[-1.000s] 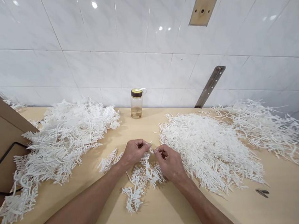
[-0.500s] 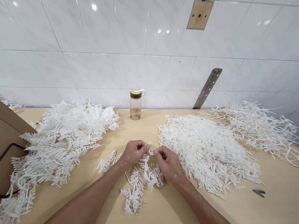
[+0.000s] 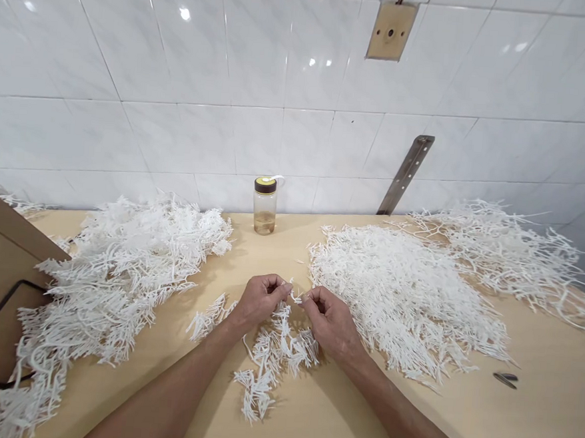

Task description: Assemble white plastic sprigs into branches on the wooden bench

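Close together at the middle of the table, my left hand point(image 3: 261, 301) and my right hand point(image 3: 331, 320) are both closed in a pinch. Between their fingertips is a small white branched piece point(image 3: 295, 298), thin and twig-like, perhaps plastic; the fingers partly cover it. Just below the hands lie several bushy white branched pieces point(image 3: 263, 357) on the table. A further white tuft point(image 3: 209, 318) rests left of my left wrist, partly behind the forearm.
Large heaps of white branched pieces stand left point(image 3: 123, 267) and right point(image 3: 402, 293), with bare branching stems point(image 3: 510, 254) farther right. A bottle point(image 3: 264, 210) stands near the tiled wall. Small dark metal snips point(image 3: 505, 380) lie at right. A brown box point(image 3: 2, 279) borders the left side.
Both hands hold nearly the same pose, pinching the small white branched piece. The camera view has shifted very slightly; nothing else visibly moves.
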`<state>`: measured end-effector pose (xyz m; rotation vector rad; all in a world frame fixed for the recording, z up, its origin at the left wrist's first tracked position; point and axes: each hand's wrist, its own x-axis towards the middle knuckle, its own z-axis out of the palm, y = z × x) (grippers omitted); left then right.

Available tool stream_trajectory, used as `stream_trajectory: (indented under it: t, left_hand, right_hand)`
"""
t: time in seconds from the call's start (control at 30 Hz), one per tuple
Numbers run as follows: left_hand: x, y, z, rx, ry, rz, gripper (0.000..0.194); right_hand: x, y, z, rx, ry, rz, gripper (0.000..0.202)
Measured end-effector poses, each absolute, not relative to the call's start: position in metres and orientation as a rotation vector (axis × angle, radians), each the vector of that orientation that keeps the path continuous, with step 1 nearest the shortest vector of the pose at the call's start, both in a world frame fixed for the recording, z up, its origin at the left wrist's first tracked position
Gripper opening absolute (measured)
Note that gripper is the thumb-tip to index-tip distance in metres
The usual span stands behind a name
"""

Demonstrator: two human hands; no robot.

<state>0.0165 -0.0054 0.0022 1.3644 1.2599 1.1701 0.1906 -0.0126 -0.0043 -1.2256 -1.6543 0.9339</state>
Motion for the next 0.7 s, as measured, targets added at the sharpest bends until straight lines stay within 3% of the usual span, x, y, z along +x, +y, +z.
stream_trajectory:
  t: [0.7]
  left_hand:
    - [0.0185, -0.0086, 0.0072, 1.402, 1.293, 1.146, 0.035]
  right_hand:
    - [0.1918, -0.01, -0.0015, -1.198, -1.825, 0.895, 0.032]
